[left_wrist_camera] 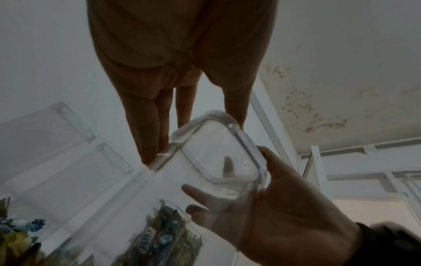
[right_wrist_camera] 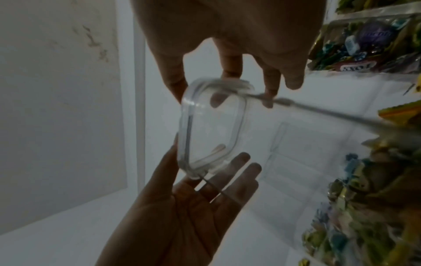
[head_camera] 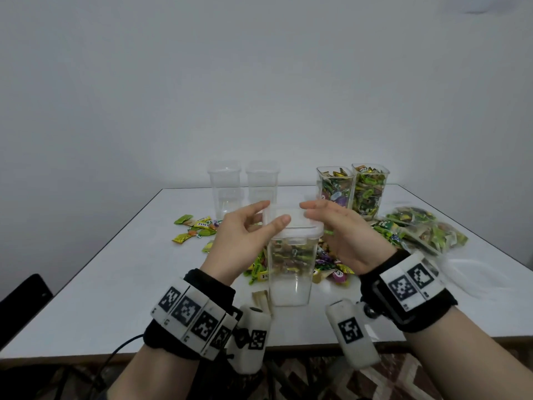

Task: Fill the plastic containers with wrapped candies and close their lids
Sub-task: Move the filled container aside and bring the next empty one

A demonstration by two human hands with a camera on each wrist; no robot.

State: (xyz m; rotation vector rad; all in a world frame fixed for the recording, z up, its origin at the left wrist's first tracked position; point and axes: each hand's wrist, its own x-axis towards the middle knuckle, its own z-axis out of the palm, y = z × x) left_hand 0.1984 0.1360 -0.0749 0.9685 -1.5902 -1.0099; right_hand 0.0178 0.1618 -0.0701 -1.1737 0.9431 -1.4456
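A tall clear plastic container (head_camera: 290,280) stands near the table's front edge, between my hands. A clear lid (head_camera: 291,226) lies on its mouth, slightly tilted. My left hand (head_camera: 274,212) holds the lid's left side, thumb on the near edge and fingers at the far edge. My right hand (head_camera: 310,210) holds the right side, and in the left wrist view its thumb sits on the lid (left_wrist_camera: 218,153) rim with the fingers underneath. The right wrist view shows the lid (right_wrist_camera: 212,129) between both hands. Loose wrapped candies (head_camera: 331,265) lie behind the container.
Two empty clear containers (head_camera: 225,189) (head_camera: 262,186) stand at the back. Two uncovered containers full of candies (head_camera: 334,186) (head_camera: 369,189) stand back right. Candy bags (head_camera: 424,229) and spare clear lids (head_camera: 467,272) lie at the right, more candies (head_camera: 196,226) at the left. A dark chair (head_camera: 23,295) is beside the table.
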